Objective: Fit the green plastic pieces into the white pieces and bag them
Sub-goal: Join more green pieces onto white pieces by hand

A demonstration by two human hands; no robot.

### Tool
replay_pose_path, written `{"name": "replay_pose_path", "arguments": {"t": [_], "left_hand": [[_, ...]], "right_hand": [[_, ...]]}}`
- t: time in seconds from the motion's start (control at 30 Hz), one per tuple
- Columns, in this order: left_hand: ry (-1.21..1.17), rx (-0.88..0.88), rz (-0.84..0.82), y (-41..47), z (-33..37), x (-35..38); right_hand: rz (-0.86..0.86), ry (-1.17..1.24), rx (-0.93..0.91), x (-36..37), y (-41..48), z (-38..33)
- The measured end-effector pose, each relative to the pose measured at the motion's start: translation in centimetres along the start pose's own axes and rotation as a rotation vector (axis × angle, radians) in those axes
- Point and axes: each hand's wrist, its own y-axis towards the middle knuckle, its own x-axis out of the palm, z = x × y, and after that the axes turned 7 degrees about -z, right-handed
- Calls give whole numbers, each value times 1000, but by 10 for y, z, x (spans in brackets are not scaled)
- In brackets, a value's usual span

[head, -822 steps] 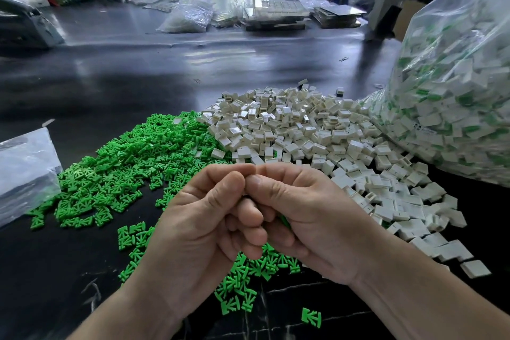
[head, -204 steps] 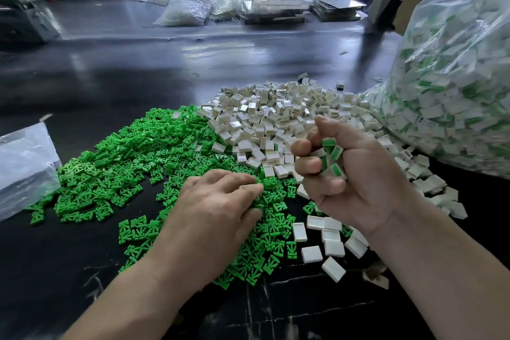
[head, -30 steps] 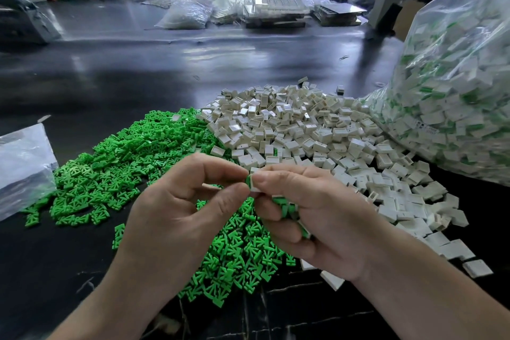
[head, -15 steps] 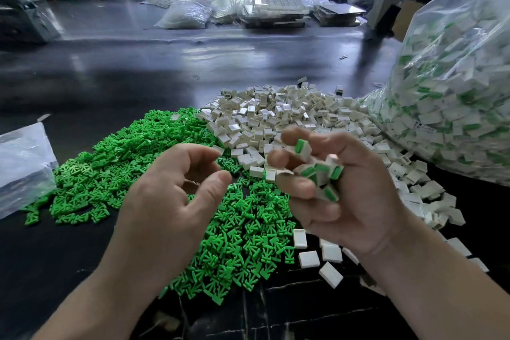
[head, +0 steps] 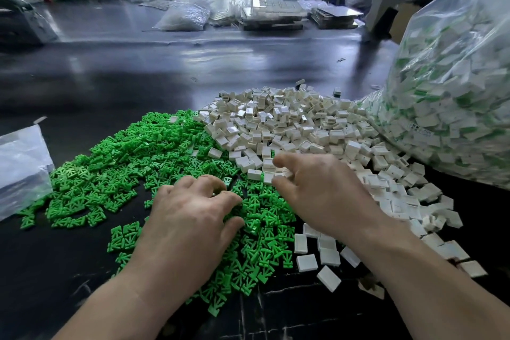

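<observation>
Heaps of plastic parts are shown side by side on a dark, glossy counter (head: 138,72), with two bare hands lowered onto them. The green pieces (head: 129,163) are spread across the lower left and centre of the frame. The white pieces (head: 298,124) are banked from the centre toward the right, and the two heaps touch along one edge.

The left hand (head: 190,218) is laid palm down on the near part of the green heap. Its fingers are loosely bent onto the pieces and its grip is relaxed, with nothing seen held. The right hand (head: 320,188) is set just right of it, where green meets white, with forefinger and thumb parted around a few white pieces. Whether its grip is closed on anything cannot be told, as the palm is turned down.

Stray white pieces (head: 306,262) are scattered flat below the right wrist. A large clear bag (head: 447,96), filled with white parts showing green, is slumped at the right edge against the white heap. A smaller clear bag (head: 22,168) is seen at the left edge, beside the green pieces. A further clear bag (head: 182,15) and stacked trays (head: 273,12) are seen at the top of the frame, on the far side of the counter.
</observation>
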Motion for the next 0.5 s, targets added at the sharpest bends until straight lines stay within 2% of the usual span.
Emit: {"name": "replay_pose_path", "arguments": {"t": [0.07, 0.13, 0.4, 0.5], "left_hand": [[2, -1, 4, 1, 1, 0], [-3, 11, 25, 1, 1, 1], [-106, 60, 154, 1, 0, 4], [-181, 60, 209, 1, 1, 6]], "right_hand": [[-85, -204, 57, 1, 3, 1], [-171, -282, 127, 1, 6, -1], [-202, -309, 155, 1, 8, -3], [-268, -333, 175, 1, 11, -6]]}}
